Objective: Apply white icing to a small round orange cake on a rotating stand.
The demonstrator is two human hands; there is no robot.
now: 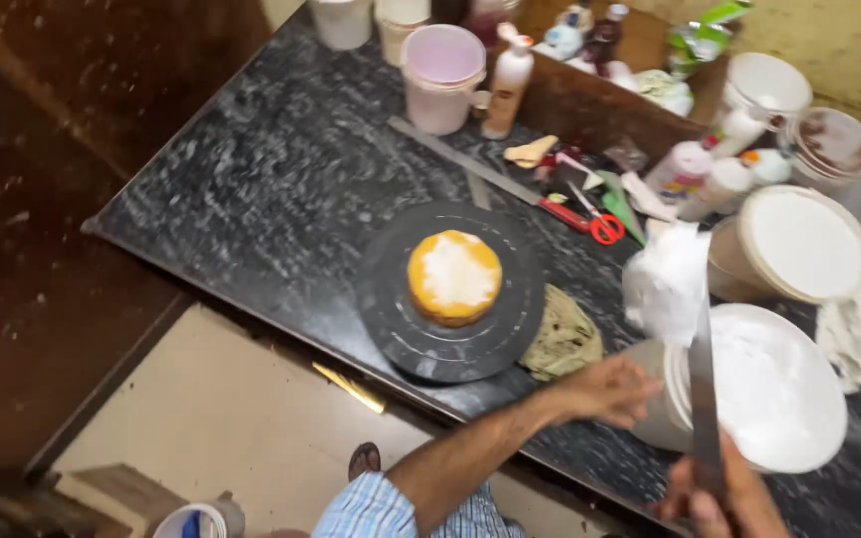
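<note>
A round yellow cake layer with white cream on top sits on a black turntable on the dark stone counter. My right hand, at the bottom right, grips a long palette knife carrying a lump of white cream at its tip. My left hand rests against the side of a white bucket of cream, to the right of the turntable. The cream-laden blade hangs above the bucket's left edge.
A greenish cloth lies beside the turntable. Red-handled scissors, a long metal ruler, squeeze bottles, a pink tub and several white lidded buckets crowd the counter's back and right. The counter edge drops to a pale floor.
</note>
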